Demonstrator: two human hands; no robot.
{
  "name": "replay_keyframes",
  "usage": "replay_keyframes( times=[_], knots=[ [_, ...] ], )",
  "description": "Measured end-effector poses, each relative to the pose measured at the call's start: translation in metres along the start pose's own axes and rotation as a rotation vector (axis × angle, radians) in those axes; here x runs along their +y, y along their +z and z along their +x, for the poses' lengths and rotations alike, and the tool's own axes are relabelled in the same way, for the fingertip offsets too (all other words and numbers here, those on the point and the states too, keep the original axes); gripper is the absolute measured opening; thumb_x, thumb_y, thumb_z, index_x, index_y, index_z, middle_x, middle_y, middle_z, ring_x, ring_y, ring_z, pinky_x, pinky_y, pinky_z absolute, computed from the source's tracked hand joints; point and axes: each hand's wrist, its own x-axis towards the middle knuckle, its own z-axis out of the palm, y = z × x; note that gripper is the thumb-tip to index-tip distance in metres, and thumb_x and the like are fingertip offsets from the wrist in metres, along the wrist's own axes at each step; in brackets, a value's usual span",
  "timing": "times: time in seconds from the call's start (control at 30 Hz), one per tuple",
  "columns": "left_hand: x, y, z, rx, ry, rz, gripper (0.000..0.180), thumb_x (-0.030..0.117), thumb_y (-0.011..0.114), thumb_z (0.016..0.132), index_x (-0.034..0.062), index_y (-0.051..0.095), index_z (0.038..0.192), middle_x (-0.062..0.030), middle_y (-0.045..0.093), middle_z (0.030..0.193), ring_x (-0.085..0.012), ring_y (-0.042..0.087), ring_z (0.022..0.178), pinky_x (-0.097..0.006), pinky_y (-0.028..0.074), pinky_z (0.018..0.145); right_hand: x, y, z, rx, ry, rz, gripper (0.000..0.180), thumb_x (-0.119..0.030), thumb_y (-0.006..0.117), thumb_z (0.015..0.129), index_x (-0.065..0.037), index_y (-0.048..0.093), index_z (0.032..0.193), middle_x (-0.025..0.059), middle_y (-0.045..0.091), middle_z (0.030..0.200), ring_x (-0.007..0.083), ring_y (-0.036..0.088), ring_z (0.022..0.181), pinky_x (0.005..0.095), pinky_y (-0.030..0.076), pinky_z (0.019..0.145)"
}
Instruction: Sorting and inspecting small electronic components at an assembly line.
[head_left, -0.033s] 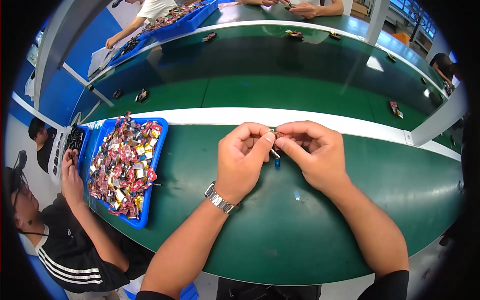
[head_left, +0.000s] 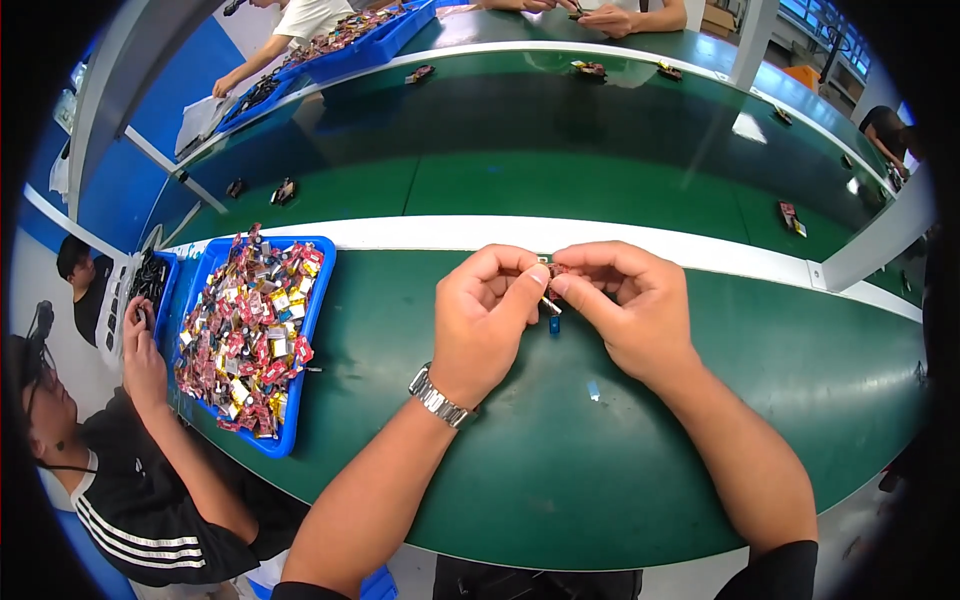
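My left hand (head_left: 492, 312), with a metal watch on its wrist, and my right hand (head_left: 632, 310) meet over the green table. Both are closed, thumbs and fingertips pinching a small red circuit board (head_left: 557, 271) between them. A thin pale metallic piece (head_left: 551, 307) sticks out below the fingertips. Just under it a small blue part (head_left: 555, 326) shows; whether it hangs from the board or lies on the table I cannot tell. My fingers cover most of the board.
On the left stands a blue tray (head_left: 322, 290) heaped with small red boards (head_left: 250, 330). A blue scrap (head_left: 594, 390) lies on the green table (head_left: 480, 480). Beyond a white rail (head_left: 440, 232), a green belt (head_left: 640, 180) carries scattered boards. A co-worker (head_left: 150, 500) sits at the left; others work across.
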Motion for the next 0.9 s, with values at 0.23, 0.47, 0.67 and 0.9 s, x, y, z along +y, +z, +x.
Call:
replay_keyframes(
  times=[0.23,0.47,0.67,0.9],
  knots=[
    [0.0009,-0.0016,0.0005,-0.018,-0.024,-0.056,0.009,0.007,0.061,0.088,-0.0004,0.061,0.094,-0.0019,0.062,0.079,-0.0067,0.053,0.064,-0.022,0.042,0.057,0.0017,-0.0030,0.0021,0.002,0.019,0.089,0.018,0.000,0.068,0.084,0.005,0.067,0.101,0.0090,0.069,0.091,0.0118,0.066,0.081,0.0246,0.055,0.072],
    [0.0022,0.0010,0.0019,-0.009,-0.013,-0.029,0.008,0.006,0.062,0.087,0.0000,0.061,0.092,-0.0022,0.063,0.079,-0.0065,0.054,0.064,-0.021,0.043,0.057,-0.0010,-0.0018,0.0015,-0.018,0.048,0.067,0.017,0.000,0.068,0.085,0.004,0.067,0.101,0.0093,0.069,0.092,0.0122,0.066,0.082,0.0243,0.055,0.073],
    [0.0018,-0.0004,0.0014,-0.009,-0.015,-0.029,0.006,0.005,0.061,0.086,0.0002,0.061,0.091,-0.0022,0.063,0.078,-0.0064,0.054,0.063,-0.021,0.043,0.056,-0.0002,-0.0017,0.0011,-0.023,0.031,0.039,0.016,0.000,0.068,0.084,0.004,0.067,0.100,0.0094,0.069,0.091,0.0122,0.066,0.081,0.0242,0.055,0.072],
    [0.0022,0.0000,0.0009,0.000,-0.040,-0.014,0.007,0.005,0.062,0.087,-0.0001,0.062,0.090,-0.0014,0.062,0.075,-0.0058,0.054,0.062,-0.020,0.042,0.055,0.0014,-0.0023,0.0002,-0.002,0.031,-0.026,0.014,-0.001,0.069,0.084,0.003,0.069,0.097,0.0099,0.071,0.092,0.0125,0.067,0.081,0.0246,0.055,0.074]
  ],
)
